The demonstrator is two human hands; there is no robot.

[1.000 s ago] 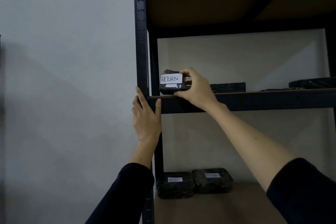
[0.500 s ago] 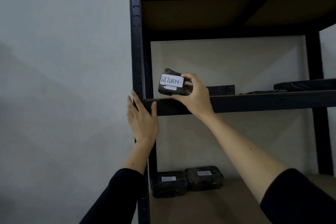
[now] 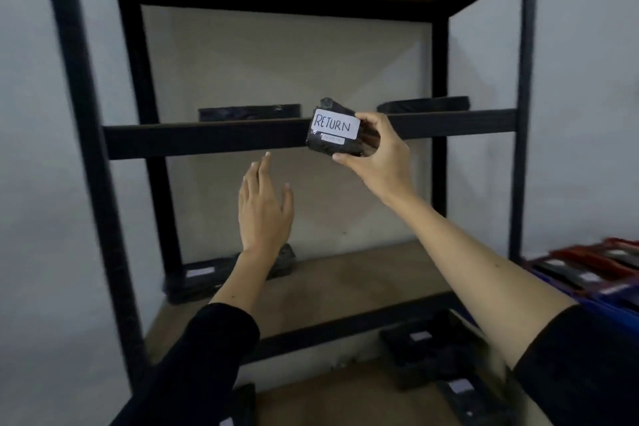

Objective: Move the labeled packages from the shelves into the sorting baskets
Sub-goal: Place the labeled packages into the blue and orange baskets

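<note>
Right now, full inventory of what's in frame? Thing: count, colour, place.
held package: one, black, white RETURN label, off the shelf in front of the middle beam
flat packages: two, black, on the middle shelf, left and right
lower packages: at least two, black with white labels, back left of the lower shelf
bottom packages: several, black, labelled, blurred
shelf rack: one, black frame, brown boards
baskets: blue and red, far right, count unclear
left hand: open, holds nothing
right hand: grips the held package
</note>
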